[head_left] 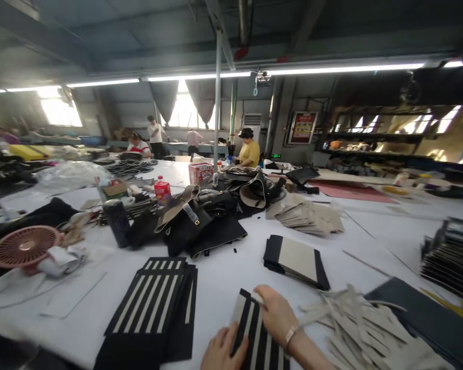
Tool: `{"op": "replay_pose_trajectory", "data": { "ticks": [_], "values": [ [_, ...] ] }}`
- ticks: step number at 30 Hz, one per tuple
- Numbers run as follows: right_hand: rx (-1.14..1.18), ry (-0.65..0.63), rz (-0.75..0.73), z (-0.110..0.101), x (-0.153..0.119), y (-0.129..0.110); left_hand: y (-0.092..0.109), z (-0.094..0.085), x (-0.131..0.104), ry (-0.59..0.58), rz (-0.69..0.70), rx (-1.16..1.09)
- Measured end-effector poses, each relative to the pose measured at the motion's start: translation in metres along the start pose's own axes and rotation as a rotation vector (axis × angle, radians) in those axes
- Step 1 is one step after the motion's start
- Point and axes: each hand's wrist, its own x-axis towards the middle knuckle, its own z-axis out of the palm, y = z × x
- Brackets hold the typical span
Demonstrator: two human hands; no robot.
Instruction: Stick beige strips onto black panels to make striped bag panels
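Observation:
A black panel with pale grey stripes (pixel 256 336) lies on the table at the bottom centre. My left hand (pixel 224 348) rests on its left side, fingers apart, pressing on the surface. Near the panel's top end, my right hand (pixel 275 314) is closed on a pale grey strip (pixel 257 298), held against the black surface. To the left is a stack of similar striped panels (pixel 148 295). A pile of loose pale strips (pixel 360 324) is just right of my right forearm. Beyond my hands sits a stack of black panels with wide grey centres (pixel 296 259).
Black bag parts (pixel 216 221) are heaped mid-table beside a fan of beige pieces (pixel 310 213). A pink fan (pixel 25 246) and a dark bottle (pixel 116 223) stand left. Dark panels (pixel 420 313) lie right. A person in yellow (pixel 249 151) works across the table.

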Motion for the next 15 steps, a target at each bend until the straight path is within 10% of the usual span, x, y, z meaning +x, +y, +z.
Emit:
{"op": "replay_pose_trajectory", "data": {
  "ticks": [7,11,13,15],
  "values": [
    [-0.403,-0.080,-0.155,0.066,-0.010,0.007,0.001,-0.076,0.052,-0.100,-0.069,-0.018],
    [-0.406,-0.089,-0.062,0.067,-0.017,-0.006,-0.002,-0.084,0.095,-0.050,-0.026,-0.028],
    [-0.380,-0.019,0.218,0.066,-0.015,-0.011,-0.001,-0.079,0.110,-0.104,0.043,-0.004],
    [-0.301,0.137,-0.012,0.059,-0.002,-0.006,-0.005,-0.074,0.126,-0.161,0.147,0.030]
  ]
}}
